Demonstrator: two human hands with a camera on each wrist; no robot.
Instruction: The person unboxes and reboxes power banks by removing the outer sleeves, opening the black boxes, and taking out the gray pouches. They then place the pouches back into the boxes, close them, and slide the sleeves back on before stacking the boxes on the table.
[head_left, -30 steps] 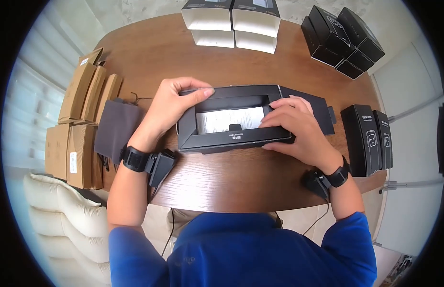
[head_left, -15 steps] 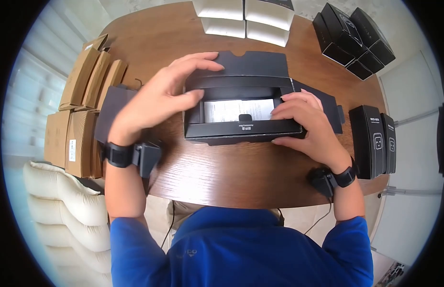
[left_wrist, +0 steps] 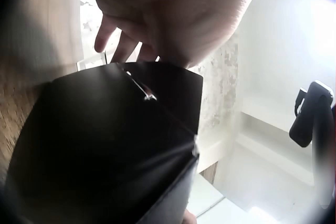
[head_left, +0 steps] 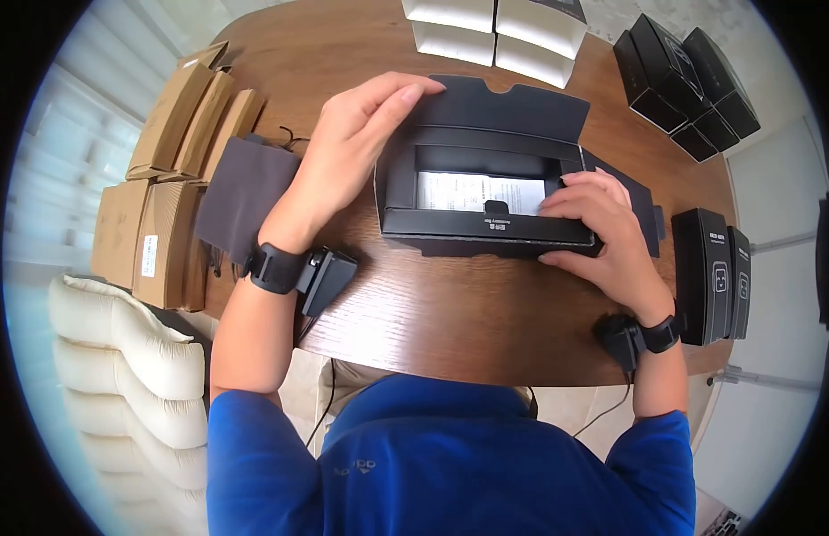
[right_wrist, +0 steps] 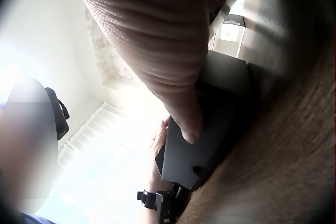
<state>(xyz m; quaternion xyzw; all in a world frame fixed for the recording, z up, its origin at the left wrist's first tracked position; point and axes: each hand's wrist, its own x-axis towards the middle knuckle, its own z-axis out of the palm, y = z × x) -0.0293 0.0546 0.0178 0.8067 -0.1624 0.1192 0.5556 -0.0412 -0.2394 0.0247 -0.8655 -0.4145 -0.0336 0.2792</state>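
Note:
A black accessory box (head_left: 450,223) lies on the table before me, its inner window showing white printed paper (head_left: 459,189). At the far side its notched lid flap (head_left: 513,109) stands raised. My left hand (head_left: 356,134) is at the flap's left corner, thumb and forefinger pinching its edge; in the left wrist view the other fingers (left_wrist: 123,48) show past the box's dark side. My right hand (head_left: 607,219) grips the right end of the box, fingers over the inner rim and thumb (right_wrist: 190,132) against the near outer wall.
Brown cartons (head_left: 155,223) and a dark grey pouch (head_left: 249,192) lie to the left. White-sided boxes (head_left: 455,40) stand at the back, black boxes (head_left: 674,76) at the far right. Two upright black boxes (head_left: 705,277) stand right of my hand. A black panel (head_left: 642,201) extends behind the right hand.
My left hand let go of the box's far left rim, spread over the rising flap, then came to its left corner. The flap now stands up. The right hand keeps its grip.

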